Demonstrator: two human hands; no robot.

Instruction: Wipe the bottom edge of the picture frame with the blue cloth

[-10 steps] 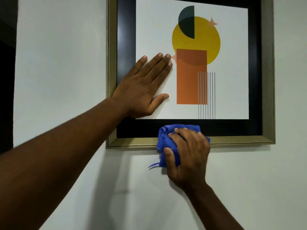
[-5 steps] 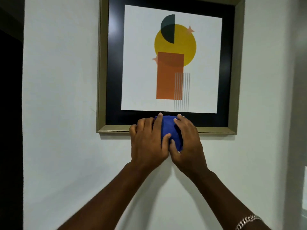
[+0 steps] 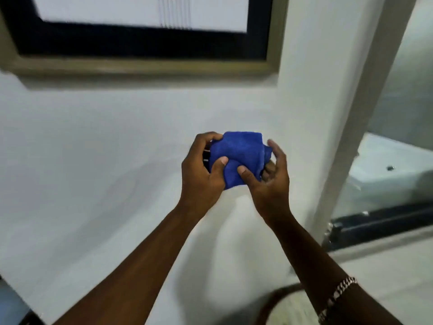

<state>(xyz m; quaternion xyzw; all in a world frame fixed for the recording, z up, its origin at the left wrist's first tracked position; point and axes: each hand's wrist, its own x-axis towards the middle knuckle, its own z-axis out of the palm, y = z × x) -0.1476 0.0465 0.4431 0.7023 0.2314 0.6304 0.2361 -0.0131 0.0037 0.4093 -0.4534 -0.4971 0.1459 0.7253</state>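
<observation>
The bunched blue cloth point(image 3: 236, 156) is held between both hands in front of the white wall, well below the picture frame. My left hand point(image 3: 201, 177) grips its left side with the thumb pressed on it. My right hand point(image 3: 269, 177) holds its right side, thumb on the cloth and fingers loosely curled. The picture frame point(image 3: 145, 65) hangs at the top of the view; only its gold bottom edge, black mat and a strip of the white print show. Neither hand touches the frame.
A white wall point(image 3: 93, 148) fills the left and middle. To the right stands a pale door post point(image 3: 346, 137) with a glass pane, a dark floor track point(image 3: 379, 224) and a white surface beyond it. A bracelet point(image 3: 337, 296) is on the right wrist.
Both hands have come down off the frame's bottom edge with the cloth, and the view has tilted down and to the right. The left hand, earlier flat on the picture, now holds the cloth.
</observation>
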